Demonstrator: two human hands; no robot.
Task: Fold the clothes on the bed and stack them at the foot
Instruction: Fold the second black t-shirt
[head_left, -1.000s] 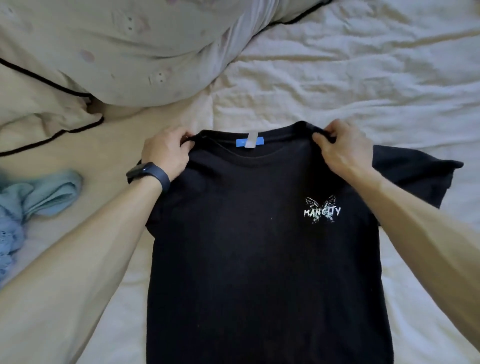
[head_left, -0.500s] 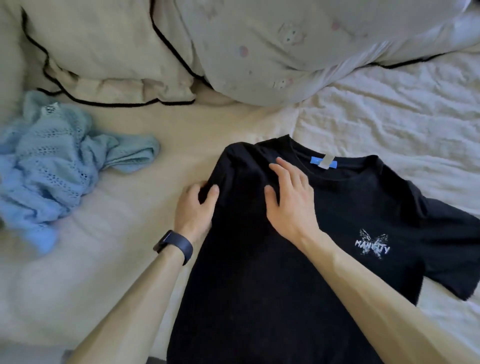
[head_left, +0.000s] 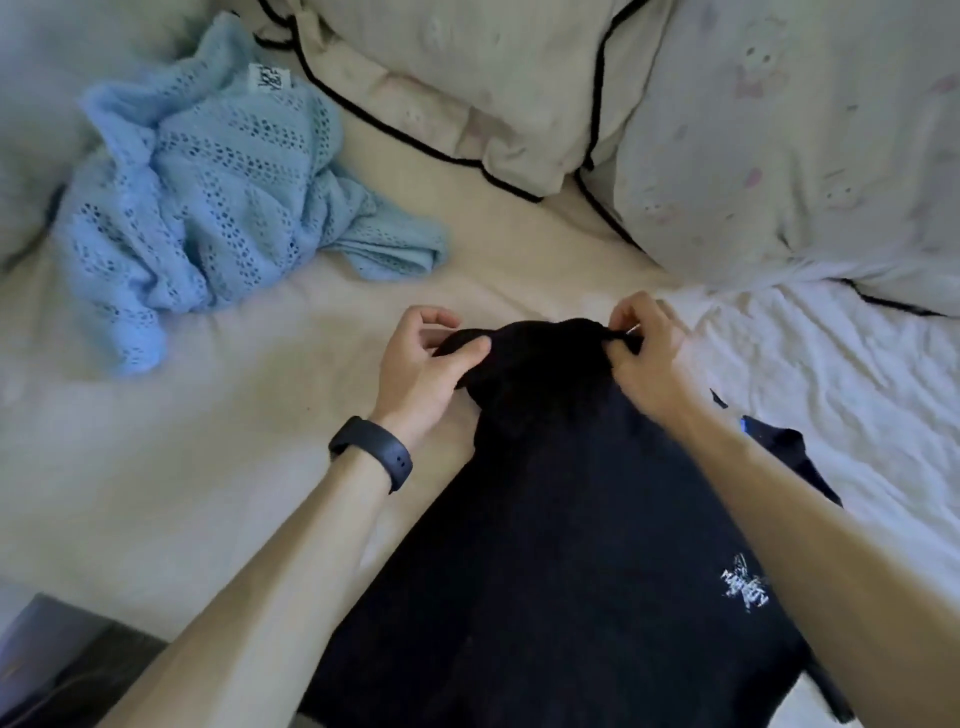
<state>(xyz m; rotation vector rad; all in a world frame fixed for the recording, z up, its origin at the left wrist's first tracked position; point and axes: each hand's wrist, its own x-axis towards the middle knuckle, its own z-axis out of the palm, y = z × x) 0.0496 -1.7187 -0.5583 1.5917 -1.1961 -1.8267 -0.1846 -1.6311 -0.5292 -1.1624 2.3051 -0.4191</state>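
A black T-shirt (head_left: 561, 530) with a small white butterfly logo lies front up on the bed, slanting from bottom centre up to the middle. My left hand (head_left: 423, 364), with a dark band on its wrist, pinches the shirt's upper left edge. My right hand (head_left: 647, 353) pinches the top edge a little to the right. The fabric between both hands bunches into a hump. My right forearm covers part of the collar and the right sleeve. A crumpled light blue knitted garment (head_left: 208, 208) lies unfolded at the upper left.
Two pillows lean at the head of the bed: a cream one with black piping (head_left: 467, 88) and a pale printed one (head_left: 795, 145). A wrinkled white sheet (head_left: 841, 374) spreads on the right, and a smooth cream sheet (head_left: 182, 441) on the left. The bed's edge shows bottom left.
My right hand left its flat hold on the shirt's chest and now pinches the top edge. My left hand shifted up to the same edge. The view swung left and nearer.
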